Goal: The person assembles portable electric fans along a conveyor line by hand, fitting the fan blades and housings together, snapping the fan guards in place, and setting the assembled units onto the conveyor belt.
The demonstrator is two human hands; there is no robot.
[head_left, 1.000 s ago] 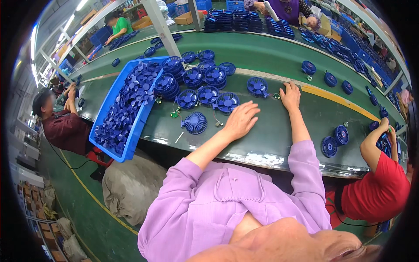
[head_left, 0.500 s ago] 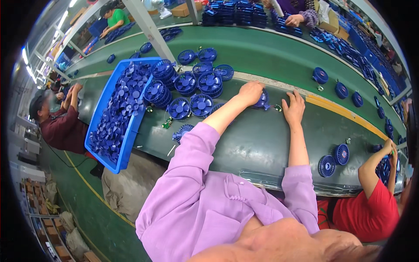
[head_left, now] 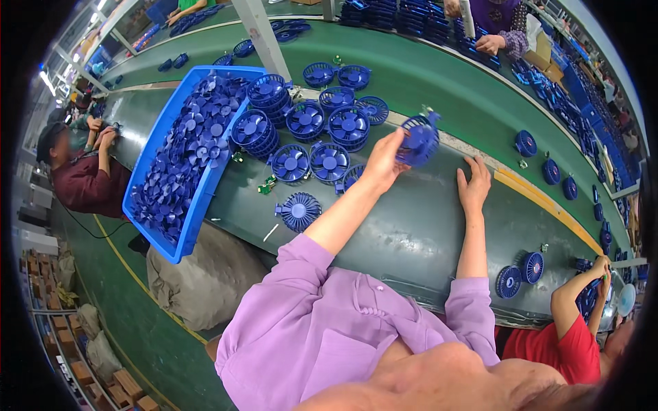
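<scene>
My left hand grips the edge of a blue fan housing with a fan blade in it. The housing is tilted above the table, and a small green circuit board hangs at its far side. On the dark table to the right, my right hand rests with its fingers apart and holds nothing. Left of my left hand stand several blue fan housings with blades, some in stacks. A lone housing lies nearer to me, ribbed side up. Another green circuit board lies beside the group.
A blue bin full of loose fan blades stands at the left. Beyond the table runs a green conveyor with more fan parts on it. Two ribbed housings lie at the right, near a person in red. Another person sits at the left.
My left hand has lifted the fan housing off the table and tilted it. My right hand has stayed near the table's far edge. The view has shifted slightly.
</scene>
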